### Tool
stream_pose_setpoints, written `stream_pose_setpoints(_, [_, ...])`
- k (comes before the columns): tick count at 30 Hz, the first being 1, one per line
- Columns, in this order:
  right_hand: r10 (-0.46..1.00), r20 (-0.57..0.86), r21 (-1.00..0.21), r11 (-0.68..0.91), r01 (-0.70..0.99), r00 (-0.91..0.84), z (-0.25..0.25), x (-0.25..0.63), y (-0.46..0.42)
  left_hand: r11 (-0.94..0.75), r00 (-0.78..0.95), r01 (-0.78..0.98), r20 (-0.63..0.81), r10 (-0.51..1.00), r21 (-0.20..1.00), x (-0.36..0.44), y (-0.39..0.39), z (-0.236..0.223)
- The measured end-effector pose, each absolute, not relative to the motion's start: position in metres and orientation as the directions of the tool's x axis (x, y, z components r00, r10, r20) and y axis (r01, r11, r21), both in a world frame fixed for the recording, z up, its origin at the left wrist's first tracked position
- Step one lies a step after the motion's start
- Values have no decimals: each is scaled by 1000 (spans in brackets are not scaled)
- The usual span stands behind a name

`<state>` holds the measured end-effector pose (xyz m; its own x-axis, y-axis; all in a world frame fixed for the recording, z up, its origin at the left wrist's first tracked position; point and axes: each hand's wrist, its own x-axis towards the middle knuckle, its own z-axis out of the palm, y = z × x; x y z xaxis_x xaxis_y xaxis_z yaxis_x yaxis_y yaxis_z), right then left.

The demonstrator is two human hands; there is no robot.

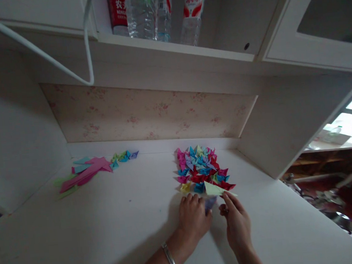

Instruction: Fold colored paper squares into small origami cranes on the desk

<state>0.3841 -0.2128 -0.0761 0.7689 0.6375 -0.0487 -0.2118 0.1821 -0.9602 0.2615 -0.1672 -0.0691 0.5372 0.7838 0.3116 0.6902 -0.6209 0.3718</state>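
Observation:
My left hand (193, 217) lies on the white desk (110, 226) with its fingers curled down, pressing a small purple folded paper (210, 203) that peeks out beside it. My right hand (236, 218) pinches a pale green paper triangle (215, 189) between thumb and fingers and holds it tilted just above the desk. Directly beyond both hands lies a dense pile of small folded paper pieces (201, 168) in pink, blue, red, yellow and green. A silver bangle (170, 258) circles my left wrist.
Pink and green paper strips (84, 173) and a few folded pieces (124, 155) lie at the back left. A floral back panel (150, 113) closes the desk. Water bottles (154, 11) stand on the shelf overhead. A white cable (87, 41) hangs at top left. The desk's right edge drops off.

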Motion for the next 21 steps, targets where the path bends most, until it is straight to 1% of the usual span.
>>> stream_pose_setpoints(2, [636, -44, -960, 187, -210, 770, -75, 383, -213, -596, 516, 718, 299, 802, 360, 263, -169, -70])
stream_pose_setpoints(5, [633, -55, -957, 186, -221, 772, -74, 382, -213, -613, 542, 709, 286, 790, 348, 263, -171, -68])
stream_pose_setpoints(9, [640, -62, -960, 171, -221, 766, -75, 384, -214, -649, 572, 648, 307, 761, 399, 249, -171, -63])
stream_pose_setpoints(12, [671, -74, -975, 106, -194, 738, -78, 386, -214, -636, 554, 640, 315, 771, 431, 229, -173, -66])
stream_pose_setpoints(16, [712, -45, -994, 41, -106, 701, -83, 388, -213, -651, 591, 621, 285, 755, 436, 204, -172, -73])
stream_pose_setpoints(21, [730, 6, -999, -32, 43, 683, -89, 388, -215, -722, 658, 564, 310, 686, 400, 189, -163, -72])
